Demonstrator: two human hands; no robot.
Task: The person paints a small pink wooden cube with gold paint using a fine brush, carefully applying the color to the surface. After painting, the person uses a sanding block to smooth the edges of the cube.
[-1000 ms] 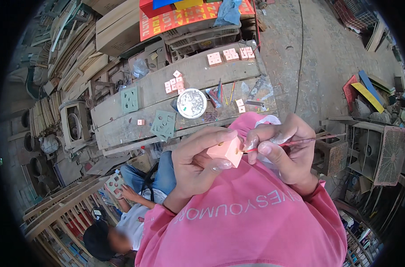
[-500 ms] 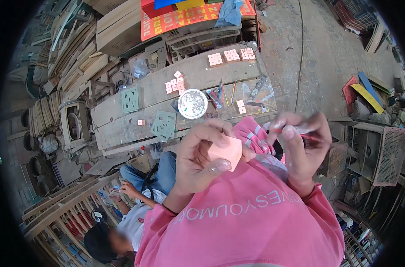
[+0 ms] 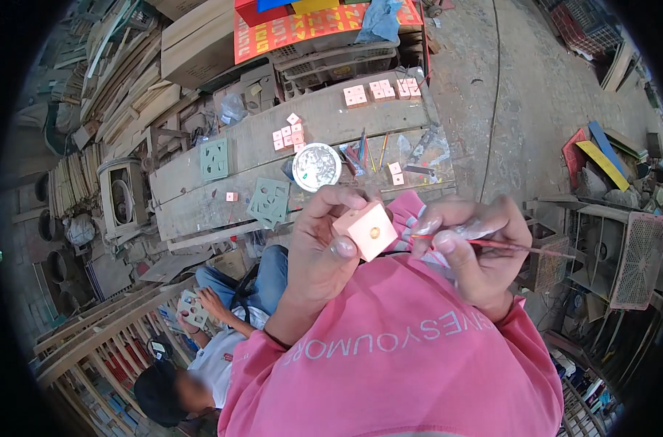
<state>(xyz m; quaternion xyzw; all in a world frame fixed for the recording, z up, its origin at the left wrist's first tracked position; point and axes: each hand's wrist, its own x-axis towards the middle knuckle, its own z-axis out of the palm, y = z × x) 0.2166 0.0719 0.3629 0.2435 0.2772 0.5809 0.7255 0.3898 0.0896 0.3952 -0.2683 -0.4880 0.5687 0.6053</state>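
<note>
My left hand [image 3: 318, 251] is closed around a pale pink cube [image 3: 361, 227], thumb in front and fingers behind. One face of the cube is turned up and bears a brownish-gold round spot. To its right, my right hand [image 3: 481, 244] pinches a thin red paintbrush [image 3: 503, 245], its tip end pointing at the cube with a small gap between. Beyond my hands, a round white tin [image 3: 317, 188] stands on the wooden workbench [image 3: 251, 146]. Several pink cubes with dark dots [image 3: 288, 135] sit beside it, and a pair of such cubes [image 3: 395, 173] lies at the right.
Grey-green plates with cutouts [image 3: 268, 200] lie on the bench, near a lone small cube [image 3: 232, 197]. Brushes [image 3: 363, 149] rest right of the tin. Cube groups [image 3: 382, 90] stand at the far edge. At lower left, another person [image 3: 222, 357] holds a cutout plate [image 3: 193, 309].
The cube has turned in my left hand, bringing the spotted face into view. My right hand has shifted slightly left and down with the brush. The other person's plate now shows its flat side.
</note>
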